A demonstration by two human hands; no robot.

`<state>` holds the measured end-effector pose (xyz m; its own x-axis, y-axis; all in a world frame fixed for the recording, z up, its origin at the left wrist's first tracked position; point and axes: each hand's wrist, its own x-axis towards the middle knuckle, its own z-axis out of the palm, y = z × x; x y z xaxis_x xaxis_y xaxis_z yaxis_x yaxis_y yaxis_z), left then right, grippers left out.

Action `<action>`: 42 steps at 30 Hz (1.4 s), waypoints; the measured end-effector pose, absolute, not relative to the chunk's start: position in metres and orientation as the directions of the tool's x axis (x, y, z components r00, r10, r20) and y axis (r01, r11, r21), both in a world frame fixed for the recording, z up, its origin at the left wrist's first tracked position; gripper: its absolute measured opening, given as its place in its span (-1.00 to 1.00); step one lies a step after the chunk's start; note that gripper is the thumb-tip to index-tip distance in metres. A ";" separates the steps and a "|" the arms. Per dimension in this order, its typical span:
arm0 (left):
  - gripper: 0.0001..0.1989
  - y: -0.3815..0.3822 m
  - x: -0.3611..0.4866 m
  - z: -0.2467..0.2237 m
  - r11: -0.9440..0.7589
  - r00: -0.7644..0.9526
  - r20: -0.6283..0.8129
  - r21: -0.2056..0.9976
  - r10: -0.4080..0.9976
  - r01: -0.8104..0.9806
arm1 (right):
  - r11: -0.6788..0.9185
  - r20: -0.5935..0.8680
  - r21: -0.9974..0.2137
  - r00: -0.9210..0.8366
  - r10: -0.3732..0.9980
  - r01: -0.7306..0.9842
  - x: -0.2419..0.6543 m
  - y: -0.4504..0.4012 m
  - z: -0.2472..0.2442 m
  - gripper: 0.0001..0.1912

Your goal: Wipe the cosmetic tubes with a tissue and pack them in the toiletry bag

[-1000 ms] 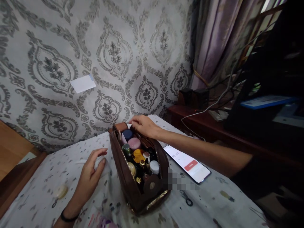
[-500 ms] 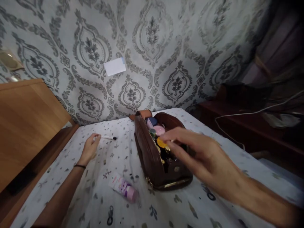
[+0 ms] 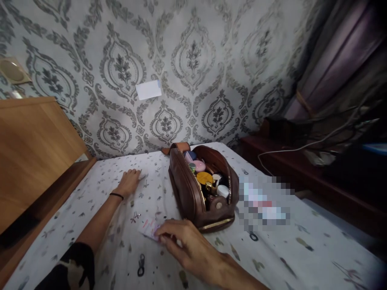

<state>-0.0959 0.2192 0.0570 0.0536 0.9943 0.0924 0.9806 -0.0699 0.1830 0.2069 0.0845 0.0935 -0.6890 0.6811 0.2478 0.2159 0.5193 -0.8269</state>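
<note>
My right hand [image 3: 193,249] reaches across the sheet and pinches a small white and purple squeeze tube [image 3: 148,228], its cap end hidden behind the fingers. Farther back on the left, my left hand [image 3: 129,183] rests low on the sheet with its fingers curled down. Whatever those fingers hold is hidden. Between and beyond the hands stands a brown toiletry bag [image 3: 189,193], unzipped on top. Inside it show a yellow round lid [image 3: 204,178], a pink round case [image 3: 199,165], a white cap [image 3: 223,191] and gold-capped bottles.
A pixelated item [image 3: 263,203] lies right of the bag. The patterned sheet [image 3: 115,262] covers the bed. A wooden panel [image 3: 36,137] rises at left, the papered wall stands behind, and a white cable [image 3: 290,150] trails over a dark red surface at right.
My right hand has moved from over the bag, down and left to the tube. My left hand has shifted slightly right, and its thin white stick with a dark tip no longer shows clearly.
</note>
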 end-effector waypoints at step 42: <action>-0.43 0.067 -0.033 0.076 0.087 -0.250 -0.132 0.979 0.959 -0.184 | 0.389 0.315 -0.913 -0.390 0.865 0.125 0.177 0.069 0.038 -0.82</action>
